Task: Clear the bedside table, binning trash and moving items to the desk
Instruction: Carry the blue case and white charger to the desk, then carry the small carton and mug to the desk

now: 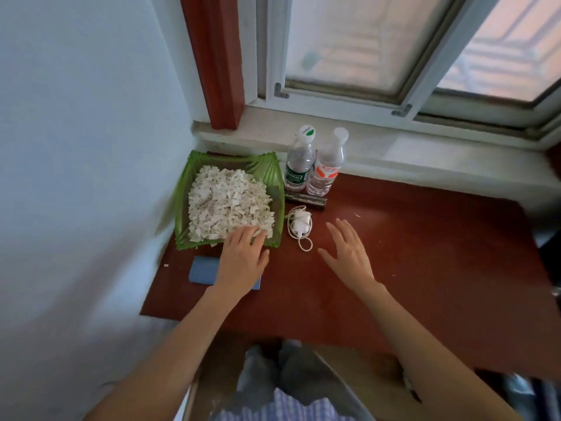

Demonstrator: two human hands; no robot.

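Observation:
A green plastic tray [267, 170] heaped with torn white paper scraps [227, 202] sits at the back left of the red-brown table [425, 253]. My left hand [243, 259] rests on the tray's near rim, fingertips touching the scraps, holding nothing that I can see. It partly covers a blue flat object [203, 270] lying in front of the tray. My right hand [349, 250] hovers open, fingers spread, over the bare table right of a white charger with coiled cable [300, 224]. Two clear water bottles [299, 159] [328, 165] stand behind, with a dark tube [305, 200] lying before them.
A white wall runs along the left of the table. A window sill [394, 147] and sliding window sit behind it, with a red-brown post [218, 62] at the corner. My legs and a checked garment [282, 402] are below the table's front edge.

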